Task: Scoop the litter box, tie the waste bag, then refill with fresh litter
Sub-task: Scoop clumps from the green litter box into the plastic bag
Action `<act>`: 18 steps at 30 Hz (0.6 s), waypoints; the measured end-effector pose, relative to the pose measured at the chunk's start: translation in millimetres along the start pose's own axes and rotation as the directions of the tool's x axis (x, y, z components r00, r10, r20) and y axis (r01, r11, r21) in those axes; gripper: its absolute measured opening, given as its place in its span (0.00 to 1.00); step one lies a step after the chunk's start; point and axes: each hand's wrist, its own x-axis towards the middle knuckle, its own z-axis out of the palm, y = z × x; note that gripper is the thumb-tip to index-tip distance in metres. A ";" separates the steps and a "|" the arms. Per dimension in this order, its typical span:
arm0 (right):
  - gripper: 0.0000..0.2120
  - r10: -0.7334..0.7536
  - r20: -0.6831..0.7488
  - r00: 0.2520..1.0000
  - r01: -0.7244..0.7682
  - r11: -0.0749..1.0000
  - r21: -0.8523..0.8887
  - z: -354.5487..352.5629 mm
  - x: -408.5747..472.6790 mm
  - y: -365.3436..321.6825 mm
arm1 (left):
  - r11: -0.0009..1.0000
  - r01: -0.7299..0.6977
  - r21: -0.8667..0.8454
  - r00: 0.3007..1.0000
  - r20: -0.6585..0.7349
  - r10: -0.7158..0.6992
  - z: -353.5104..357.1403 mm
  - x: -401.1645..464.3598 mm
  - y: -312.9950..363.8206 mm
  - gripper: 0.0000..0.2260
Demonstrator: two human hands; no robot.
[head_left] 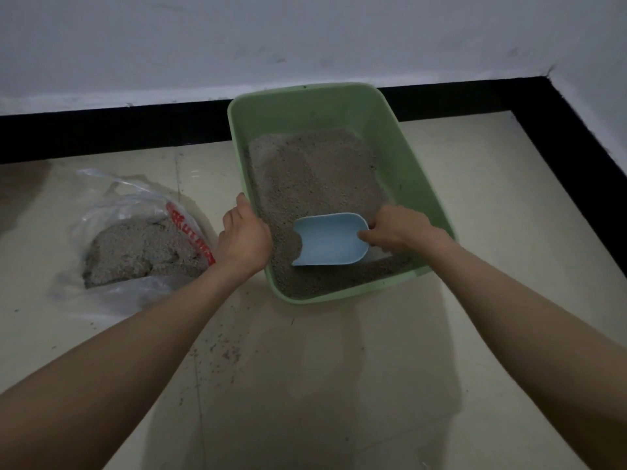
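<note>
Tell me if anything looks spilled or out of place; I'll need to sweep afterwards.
Yes: dark litter grains lie scattered on the tiled floor in front of the green litter box, between the person's forearms. The clear plastic bag of litter sits open on the floor. Nothing looks damaged.

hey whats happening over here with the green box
A person is scooping a green litter box on the floor. The right hand holds a blue scoop dug into the litter, while the left hand grips the box's left rim. A clear plastic bag holding litter lies open to the left.
</note>
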 end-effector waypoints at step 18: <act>0.11 0.104 0.030 0.994 -0.093 0.681 0.726 9.9 -11.6 9.1 | 0.989 -0.081 0.122 0.997 0.008 0.081 -5.9 0.0 -5.7 0.27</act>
